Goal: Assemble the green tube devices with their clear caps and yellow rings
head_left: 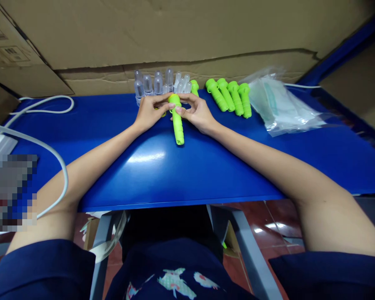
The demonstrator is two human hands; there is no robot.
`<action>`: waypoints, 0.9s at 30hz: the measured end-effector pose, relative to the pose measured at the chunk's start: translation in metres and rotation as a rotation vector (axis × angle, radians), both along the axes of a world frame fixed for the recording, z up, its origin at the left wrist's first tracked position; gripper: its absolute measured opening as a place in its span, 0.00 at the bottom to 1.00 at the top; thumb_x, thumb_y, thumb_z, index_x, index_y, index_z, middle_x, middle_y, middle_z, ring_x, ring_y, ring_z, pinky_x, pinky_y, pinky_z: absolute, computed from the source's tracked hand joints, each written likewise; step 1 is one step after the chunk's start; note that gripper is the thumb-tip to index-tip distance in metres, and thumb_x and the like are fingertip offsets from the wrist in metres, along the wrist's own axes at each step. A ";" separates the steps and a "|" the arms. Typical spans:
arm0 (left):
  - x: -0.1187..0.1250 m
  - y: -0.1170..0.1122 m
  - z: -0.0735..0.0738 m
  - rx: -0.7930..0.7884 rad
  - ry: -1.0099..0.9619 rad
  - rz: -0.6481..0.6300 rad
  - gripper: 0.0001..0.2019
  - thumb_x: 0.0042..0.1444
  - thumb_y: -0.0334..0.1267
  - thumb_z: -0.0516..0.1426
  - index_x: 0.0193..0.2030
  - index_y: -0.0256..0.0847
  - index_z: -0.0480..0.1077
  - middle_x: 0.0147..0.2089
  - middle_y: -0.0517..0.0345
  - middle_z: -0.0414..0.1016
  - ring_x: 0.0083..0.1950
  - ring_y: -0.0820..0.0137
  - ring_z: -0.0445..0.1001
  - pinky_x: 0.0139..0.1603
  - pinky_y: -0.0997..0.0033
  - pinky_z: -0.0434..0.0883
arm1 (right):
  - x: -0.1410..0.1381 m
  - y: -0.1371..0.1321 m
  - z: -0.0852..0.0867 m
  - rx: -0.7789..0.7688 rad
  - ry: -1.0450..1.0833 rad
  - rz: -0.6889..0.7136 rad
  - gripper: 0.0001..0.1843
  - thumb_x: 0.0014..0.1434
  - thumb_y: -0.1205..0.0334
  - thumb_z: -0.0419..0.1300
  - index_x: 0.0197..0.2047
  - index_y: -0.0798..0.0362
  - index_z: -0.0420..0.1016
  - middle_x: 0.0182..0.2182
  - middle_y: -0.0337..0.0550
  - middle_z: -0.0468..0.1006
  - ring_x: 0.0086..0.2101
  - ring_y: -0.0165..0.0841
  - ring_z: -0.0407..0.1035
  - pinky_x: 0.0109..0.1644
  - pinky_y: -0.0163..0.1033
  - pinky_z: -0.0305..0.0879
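Note:
A lime-green, flashlight-shaped piece (177,125) with a ridged handle is held upright-facing in front of me, its narrow end pointing toward me and a yellow part showing at its wide end. My left hand (152,110) pinches the wide end from the left. From the other side, my right hand (197,111) grips the same end, thumb on top. Just behind my hands stand several clear plastic caps (158,84) and smaller frosted pieces (183,84). A yellow ring-like bit partly shows under my left fingers. Another green piece (194,87) is partly hidden behind my right hand.
Several matching green pieces (230,96) lie side by side at the back right. Next to them is a clear plastic bag (287,104) with whitish contents. A white cable (61,162) loops over my left arm. Cardboard (187,33) walls the back of the blue table (181,175).

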State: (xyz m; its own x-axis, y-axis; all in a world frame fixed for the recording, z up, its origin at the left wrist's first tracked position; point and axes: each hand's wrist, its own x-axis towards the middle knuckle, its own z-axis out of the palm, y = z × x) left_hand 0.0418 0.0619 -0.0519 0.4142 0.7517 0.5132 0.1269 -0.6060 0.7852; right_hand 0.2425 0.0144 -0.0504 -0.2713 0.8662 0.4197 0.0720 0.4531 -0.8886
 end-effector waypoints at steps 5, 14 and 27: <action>-0.001 -0.006 0.005 0.094 0.078 0.058 0.27 0.57 0.54 0.68 0.56 0.37 0.78 0.48 0.49 0.85 0.52 0.56 0.82 0.60 0.52 0.77 | 0.004 0.006 -0.007 -0.059 0.027 0.065 0.43 0.47 0.28 0.71 0.56 0.47 0.71 0.57 0.50 0.74 0.54 0.47 0.75 0.51 0.53 0.82; -0.001 -0.013 0.011 0.138 0.174 0.155 0.27 0.58 0.55 0.66 0.55 0.36 0.79 0.47 0.47 0.86 0.51 0.58 0.82 0.57 0.60 0.77 | 0.004 0.009 -0.012 -0.099 0.078 0.114 0.41 0.47 0.33 0.74 0.56 0.47 0.70 0.58 0.49 0.74 0.51 0.46 0.78 0.51 0.53 0.82; 0.003 -0.008 0.007 -0.007 0.069 0.059 0.24 0.58 0.51 0.67 0.55 0.36 0.78 0.53 0.43 0.83 0.56 0.57 0.82 0.60 0.55 0.79 | 0.003 0.007 -0.009 -0.190 0.184 0.088 0.41 0.45 0.38 0.77 0.55 0.49 0.70 0.54 0.48 0.76 0.45 0.40 0.79 0.53 0.54 0.80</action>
State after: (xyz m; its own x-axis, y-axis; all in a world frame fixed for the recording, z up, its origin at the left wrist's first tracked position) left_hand 0.0444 0.0539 -0.0454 0.4032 0.7797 0.4791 0.2167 -0.5900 0.7778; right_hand 0.2459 0.0210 -0.0599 -0.2836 0.9105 0.3009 -0.1308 0.2742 -0.9527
